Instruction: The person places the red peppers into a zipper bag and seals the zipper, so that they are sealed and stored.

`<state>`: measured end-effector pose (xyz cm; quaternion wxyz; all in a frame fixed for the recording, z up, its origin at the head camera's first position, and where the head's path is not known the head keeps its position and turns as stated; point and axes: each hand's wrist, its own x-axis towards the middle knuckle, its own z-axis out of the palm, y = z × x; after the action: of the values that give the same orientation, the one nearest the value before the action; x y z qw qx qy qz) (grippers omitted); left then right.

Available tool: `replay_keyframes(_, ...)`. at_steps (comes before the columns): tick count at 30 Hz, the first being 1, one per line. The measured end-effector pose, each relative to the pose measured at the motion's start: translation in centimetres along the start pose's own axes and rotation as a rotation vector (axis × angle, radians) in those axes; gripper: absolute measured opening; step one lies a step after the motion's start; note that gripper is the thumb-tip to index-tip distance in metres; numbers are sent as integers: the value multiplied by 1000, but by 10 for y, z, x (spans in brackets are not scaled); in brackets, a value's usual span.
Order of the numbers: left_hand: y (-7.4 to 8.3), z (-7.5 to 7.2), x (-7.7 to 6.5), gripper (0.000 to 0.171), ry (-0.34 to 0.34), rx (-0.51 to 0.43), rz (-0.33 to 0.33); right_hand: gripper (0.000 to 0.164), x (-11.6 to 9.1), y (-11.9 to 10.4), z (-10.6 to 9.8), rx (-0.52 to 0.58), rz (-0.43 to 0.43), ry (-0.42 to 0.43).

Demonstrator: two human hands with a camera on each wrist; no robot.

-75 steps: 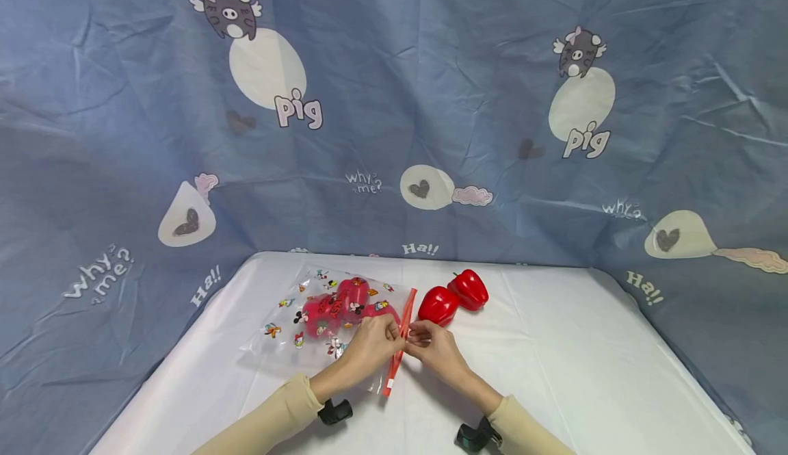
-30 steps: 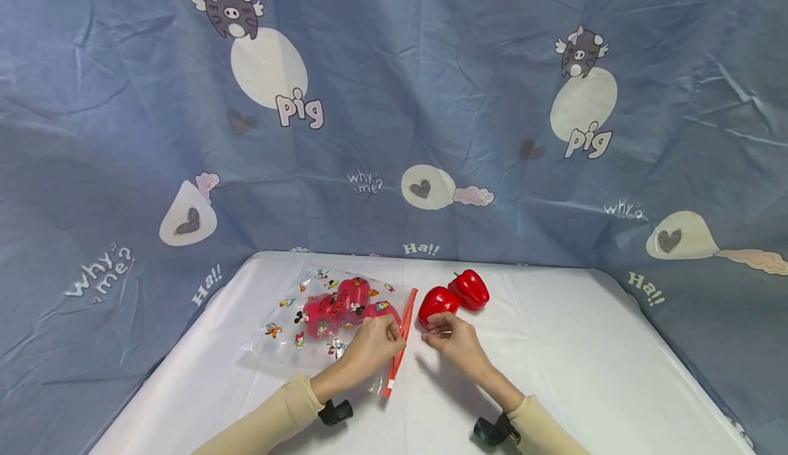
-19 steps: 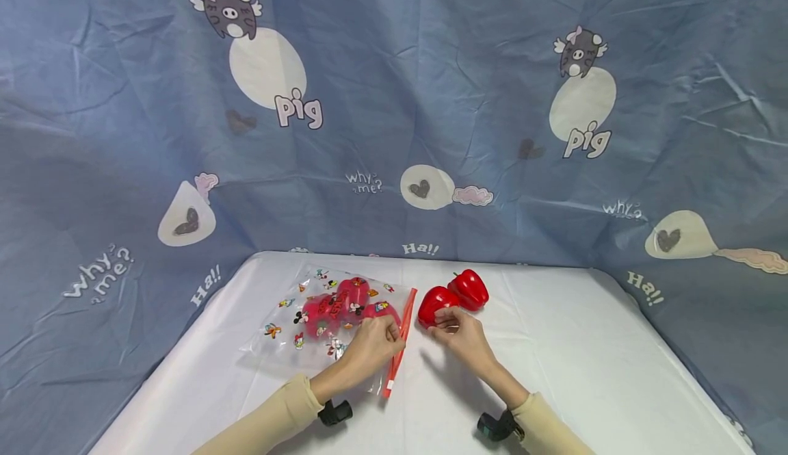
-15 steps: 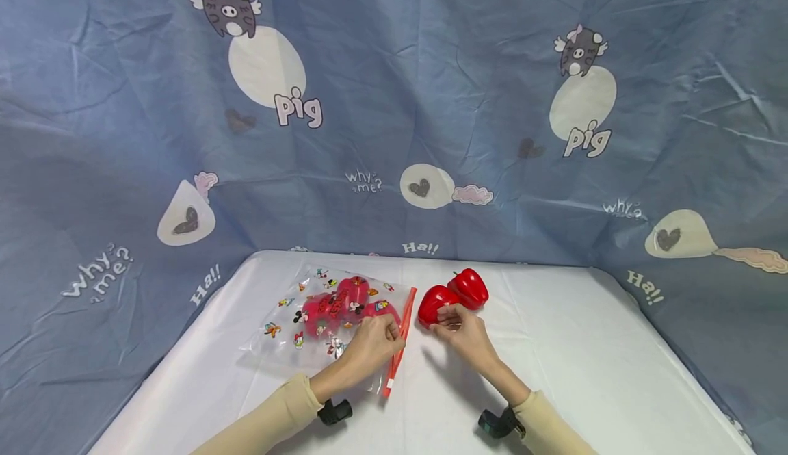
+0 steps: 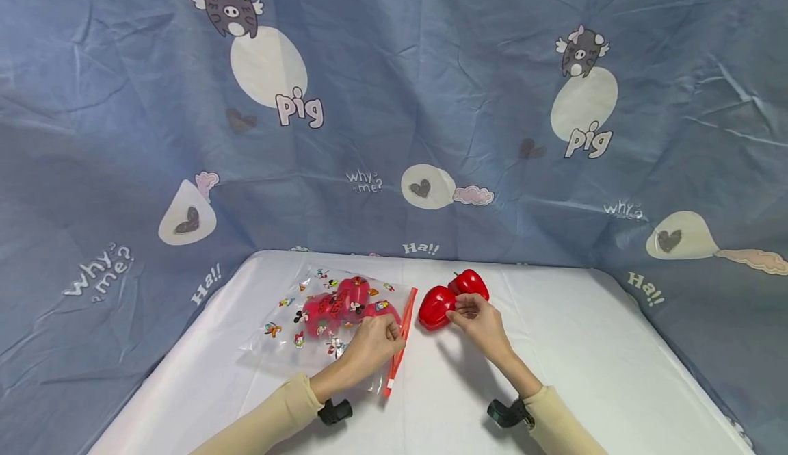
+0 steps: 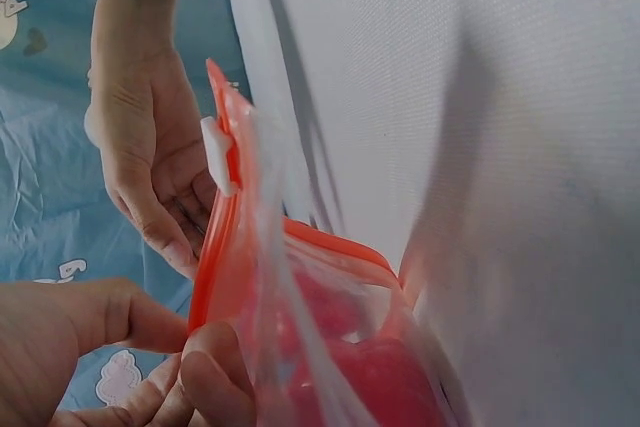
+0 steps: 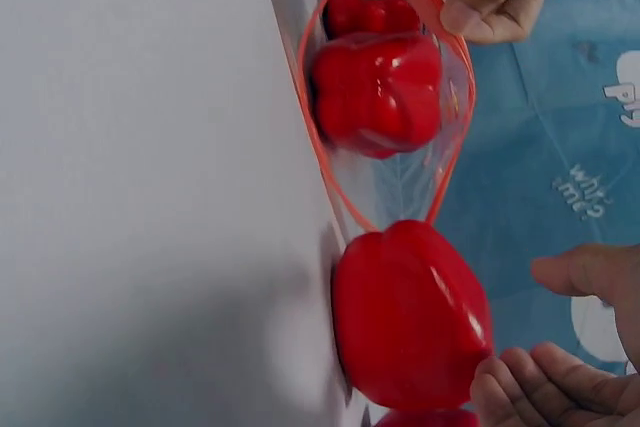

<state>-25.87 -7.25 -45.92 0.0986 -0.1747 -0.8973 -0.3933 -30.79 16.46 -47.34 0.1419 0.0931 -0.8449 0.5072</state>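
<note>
My left hand (image 5: 372,339) pinches the orange zip edge of a clear cartoon-printed zip bag (image 5: 277,356) that lies on the table. In the right wrist view the bag's mouth gapes, and red bell peppers (image 7: 375,92) show inside. A white slider (image 6: 215,155) sits on the orange strip in the left wrist view. Outside the mouth lies a loose red bell pepper (image 5: 435,308), with a second bell pepper (image 5: 469,282) behind it, partly covered by my right hand (image 5: 483,328). Thumb and fingers of the right hand are spread apart, fingertips right at the nearer pepper's side.
A white cloth covers the table (image 5: 579,359). Behind it hangs a blue curtain (image 5: 382,133) with pig prints. Dark wrist cameras (image 5: 506,414) are strapped under both forearms.
My right hand has let go of the bag's zip edge and moved right, across to the side of the nearer loose pepper. My left hand and the bag have stayed put.
</note>
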Motion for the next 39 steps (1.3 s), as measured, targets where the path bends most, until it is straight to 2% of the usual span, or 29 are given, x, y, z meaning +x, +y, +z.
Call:
replay_keyframes(16,-1,0,-1,10,-16,-33,-6,44,15,14,-23,-19,48,52)
replay_keyframes(26,-1,-1,0,9,-9,-28,-5,47,23,22,-28,-66,15,59)
replay_keyframes(34,-1,-1,-1,10,-8,-21,0,51,30,27,-33,-78,49,46)
replay_keyframes(39,-1,-1,0,10,-4,-15,2,54,35,32,-33,-92,48,68)
